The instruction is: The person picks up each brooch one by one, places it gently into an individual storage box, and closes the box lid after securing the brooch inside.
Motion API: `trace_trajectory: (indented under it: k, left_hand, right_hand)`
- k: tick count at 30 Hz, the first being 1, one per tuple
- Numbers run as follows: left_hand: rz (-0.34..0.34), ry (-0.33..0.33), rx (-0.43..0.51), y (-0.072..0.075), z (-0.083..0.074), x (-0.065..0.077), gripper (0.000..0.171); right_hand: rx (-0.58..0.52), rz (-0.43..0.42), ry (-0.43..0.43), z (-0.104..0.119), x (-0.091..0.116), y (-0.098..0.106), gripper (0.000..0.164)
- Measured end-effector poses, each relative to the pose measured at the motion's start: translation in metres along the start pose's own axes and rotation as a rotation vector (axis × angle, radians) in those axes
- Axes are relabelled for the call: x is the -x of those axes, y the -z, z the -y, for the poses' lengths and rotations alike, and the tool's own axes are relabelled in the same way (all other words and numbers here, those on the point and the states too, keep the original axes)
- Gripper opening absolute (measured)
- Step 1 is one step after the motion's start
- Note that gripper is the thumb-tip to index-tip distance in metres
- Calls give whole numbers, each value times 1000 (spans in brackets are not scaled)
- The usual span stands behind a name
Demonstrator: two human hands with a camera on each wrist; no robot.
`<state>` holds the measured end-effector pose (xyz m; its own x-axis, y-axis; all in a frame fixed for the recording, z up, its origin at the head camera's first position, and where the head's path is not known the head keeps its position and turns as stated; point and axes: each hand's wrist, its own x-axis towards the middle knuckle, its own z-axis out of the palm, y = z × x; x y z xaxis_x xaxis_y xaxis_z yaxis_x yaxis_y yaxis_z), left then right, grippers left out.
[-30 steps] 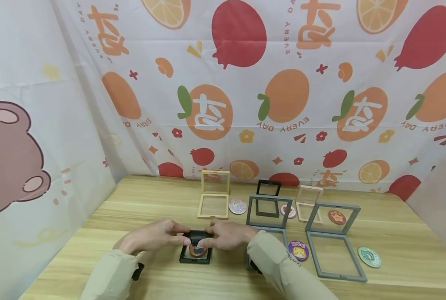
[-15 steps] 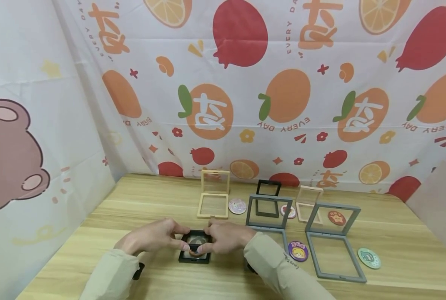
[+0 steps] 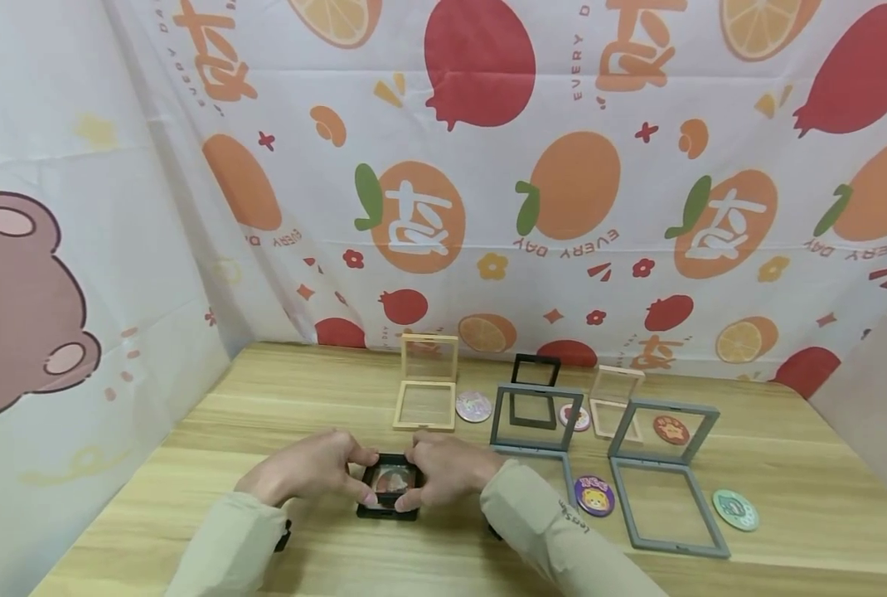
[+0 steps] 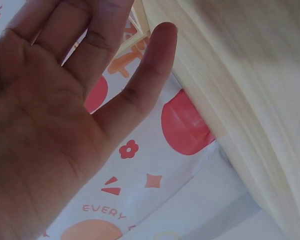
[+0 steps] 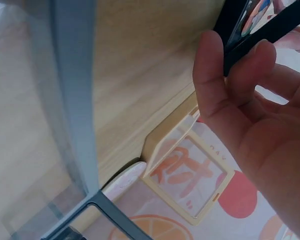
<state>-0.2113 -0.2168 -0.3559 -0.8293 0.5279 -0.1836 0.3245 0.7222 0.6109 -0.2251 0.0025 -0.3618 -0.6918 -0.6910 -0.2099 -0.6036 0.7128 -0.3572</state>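
A small black display frame (image 3: 386, 513) lies on the table at centre front, its hinged clear lid lowered close over the base. Through the film shows a round badge (image 3: 393, 479). My left hand (image 3: 312, 466) grips the left side of the lid, fingers at the back and thumb at the front edge. On the opposite side, my right hand (image 3: 449, 473) holds it the same way. In the right wrist view, that hand's fingertips meet the black frame (image 5: 266, 36). The left wrist view shows my left palm (image 4: 35, 130), with the black frame out of sight.
Two grey frames (image 3: 495, 414) (image 3: 671, 547) stand with lids raised on the right, one partly behind my right sleeve. Farther back are tan (image 3: 424, 429), black (image 3: 536, 359) and beige (image 3: 617, 371) frames, also open. Several round badges, including a purple one (image 3: 594, 496), lie beside them.
The black frame's lid has swung down toward me, from raised to nearly flat over the badge. Both thumbs have moved down with its front edge.
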Motion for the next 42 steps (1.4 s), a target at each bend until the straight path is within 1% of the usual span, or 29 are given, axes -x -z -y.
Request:
trace_trajectory:
  k: [3,6,10,16,21,26,31,33,34,37,40,42]
  left_hand:
    - [-27,43,-20,-1,-3,0,53]
    - [-50,72,-42,-2,-6,0,54]
    - [-58,86,-70,-4,-9,0,54]
    - [-77,98,-84,-7,-11,-1,50]
    - [-96,91,-93,-10,-12,0,45]
    - [-126,72,-158,-13,-13,-2,43]
    - [-149,73,-216,-15,-15,-3,46]
    - [-154,71,-230,-16,-16,-4,43]
    - [-157,63,-237,-16,-16,-4,38]
    - [-171,37,-281,-18,-18,-3,32]
    - [-194,13,-326,-20,-21,-2,35]
    - [-202,19,-337,-21,-23,-1,35]
  right_hand:
    - [22,-18,9,1,0,0,36]
    - [40,-29,12,3,-1,-1,38]
    - [61,-27,9,5,-1,-2,42]
    - [53,-38,-19,6,-2,-5,38]
    - [57,-49,-19,7,-3,-7,36]
    - [72,-74,6,6,-3,-8,35]
    - [45,-111,30,5,-2,-10,36]
    - [30,-127,34,5,-2,-11,38]
    - [29,-134,36,5,-1,-11,38]
    - [51,-155,42,5,-2,-12,38]
    - [81,-167,47,5,-4,-13,38]
    - [92,-170,50,6,-4,-14,38]
